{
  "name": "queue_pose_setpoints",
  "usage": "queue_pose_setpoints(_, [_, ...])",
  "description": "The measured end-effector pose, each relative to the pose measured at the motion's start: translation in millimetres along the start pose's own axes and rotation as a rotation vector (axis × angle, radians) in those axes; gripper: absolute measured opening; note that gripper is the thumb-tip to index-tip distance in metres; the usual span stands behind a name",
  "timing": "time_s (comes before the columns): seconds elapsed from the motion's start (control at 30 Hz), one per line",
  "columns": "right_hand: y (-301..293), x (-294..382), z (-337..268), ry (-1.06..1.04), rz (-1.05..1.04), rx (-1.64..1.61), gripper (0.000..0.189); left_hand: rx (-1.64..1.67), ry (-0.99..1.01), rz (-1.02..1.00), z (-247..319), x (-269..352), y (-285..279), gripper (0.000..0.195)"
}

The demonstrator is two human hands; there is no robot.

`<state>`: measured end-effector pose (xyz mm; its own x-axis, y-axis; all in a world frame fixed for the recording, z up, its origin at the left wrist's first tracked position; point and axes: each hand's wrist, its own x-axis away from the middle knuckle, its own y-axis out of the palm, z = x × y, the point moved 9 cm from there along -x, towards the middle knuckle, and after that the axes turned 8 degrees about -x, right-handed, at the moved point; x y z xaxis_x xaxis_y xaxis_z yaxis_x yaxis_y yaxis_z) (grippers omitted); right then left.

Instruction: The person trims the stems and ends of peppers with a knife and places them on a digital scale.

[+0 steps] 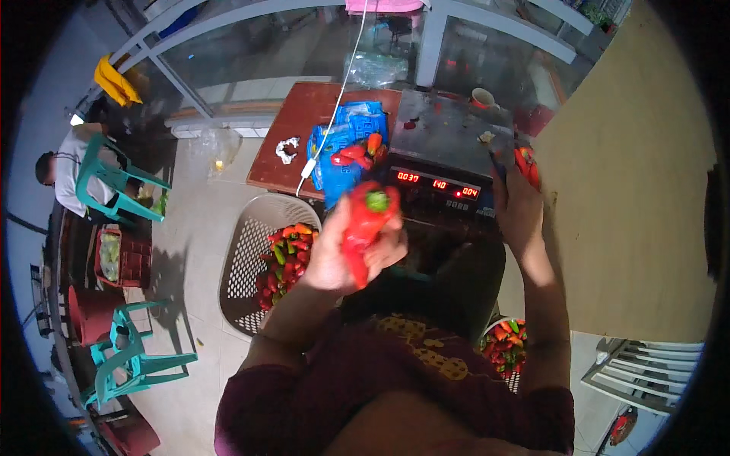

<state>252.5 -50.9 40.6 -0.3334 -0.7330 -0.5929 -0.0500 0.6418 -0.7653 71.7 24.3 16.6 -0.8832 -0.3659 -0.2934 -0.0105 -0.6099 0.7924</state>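
My left hand [336, 251] grips a red pepper [365, 228], its green stem end facing up towards me. Beyond it, more red peppers [356, 153] rest on blue printed plastic packets [331, 179]. To the right stands a digital weighing scale [450, 131] with a dark metal platform and lit red digits. My right hand [522, 211] is beside the scale's right edge, next to some red peppers [527, 165]. A slim dark object [498, 166] shows along its thumb; whether the hand grips it is unclear.
A perforated plastic basket [234, 285] of peppers stands at left, another basket [513, 383] by my right elbow. A white cable [343, 91] crosses the reddish-brown table [274, 131]. A light wooden surface [633, 199] borders the right. Someone [82, 171] sits at far left near green plastic chairs [128, 356].
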Motion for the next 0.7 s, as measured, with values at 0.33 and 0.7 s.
queue_pose_setpoints(0.33, [26.3, 17.5, 11.4, 0.182, -0.076, -0.108, 0.018, -0.270, -0.063, 0.498, 8.0, 19.4, -104.0, 0.046])
queue_pose_setpoints(0.7, [64.0, 108.3, 88.0, 0.523, -0.265, -0.217, 0.025, -2.271, -1.683, 1.053, 60.6, 320.9, -379.6, 0.092])
